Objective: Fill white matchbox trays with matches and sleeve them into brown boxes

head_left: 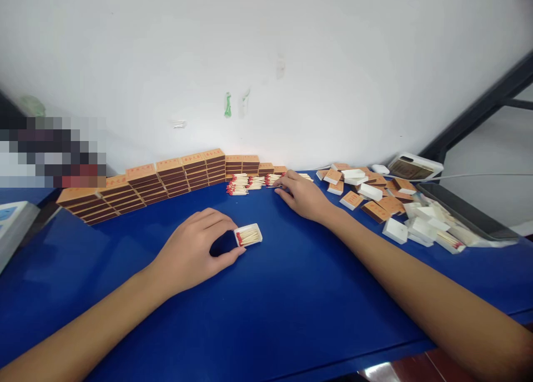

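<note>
My left hand point(200, 249) grips the end of a small white matchbox tray point(260, 233) between thumb and fingers. Inside that tray lie several red-tipped matches point(249, 236). Farther back, my right hand point(302, 194) reaches into a row of loose match piles point(238, 185), its thumb and forefinger closed on matches there. Its palm hides part of the row.
Stacked orange-and-brown matchboxes point(175, 176) line the wall from the left to the middle. On the right lie jumbled matchbox sleeves point(377, 210) and white trays point(420, 229), with a phone point(462, 210) and a white device point(416, 165) by them. A person point(54, 154) is at far left.
</note>
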Demonstrator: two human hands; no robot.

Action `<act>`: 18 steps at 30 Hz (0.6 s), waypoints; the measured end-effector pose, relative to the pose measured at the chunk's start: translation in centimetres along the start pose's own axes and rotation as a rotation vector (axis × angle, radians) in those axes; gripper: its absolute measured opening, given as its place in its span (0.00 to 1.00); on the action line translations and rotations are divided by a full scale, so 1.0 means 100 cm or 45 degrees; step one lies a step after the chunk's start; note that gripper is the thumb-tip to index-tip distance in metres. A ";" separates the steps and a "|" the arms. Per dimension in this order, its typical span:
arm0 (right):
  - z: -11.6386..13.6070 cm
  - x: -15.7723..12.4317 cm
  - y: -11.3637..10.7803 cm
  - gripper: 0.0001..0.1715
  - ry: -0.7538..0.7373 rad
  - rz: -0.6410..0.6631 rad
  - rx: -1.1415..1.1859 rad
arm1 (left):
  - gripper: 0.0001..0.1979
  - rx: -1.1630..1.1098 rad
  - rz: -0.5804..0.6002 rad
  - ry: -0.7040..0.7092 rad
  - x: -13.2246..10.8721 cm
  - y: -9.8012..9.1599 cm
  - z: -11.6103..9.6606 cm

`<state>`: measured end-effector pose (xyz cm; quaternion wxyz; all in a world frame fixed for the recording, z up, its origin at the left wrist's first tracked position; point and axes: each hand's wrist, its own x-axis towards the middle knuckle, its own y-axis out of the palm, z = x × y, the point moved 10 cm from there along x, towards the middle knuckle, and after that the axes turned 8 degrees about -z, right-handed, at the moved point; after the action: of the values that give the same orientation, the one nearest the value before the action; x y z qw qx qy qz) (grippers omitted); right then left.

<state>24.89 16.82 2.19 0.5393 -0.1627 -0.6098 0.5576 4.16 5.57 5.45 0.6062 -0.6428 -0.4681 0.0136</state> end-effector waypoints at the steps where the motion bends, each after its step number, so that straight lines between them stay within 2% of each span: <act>1: -0.003 0.000 0.001 0.12 0.006 -0.001 -0.007 | 0.11 0.000 -0.001 0.000 0.000 0.000 0.000; 18: 0.003 0.002 -0.004 0.12 -0.004 -0.030 0.265 | 0.11 -0.009 0.014 -0.006 -0.001 0.001 0.000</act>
<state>24.72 16.69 2.70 0.5587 -0.0978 -0.5514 0.6117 4.17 5.56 5.35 0.6029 -0.6474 -0.4660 0.0168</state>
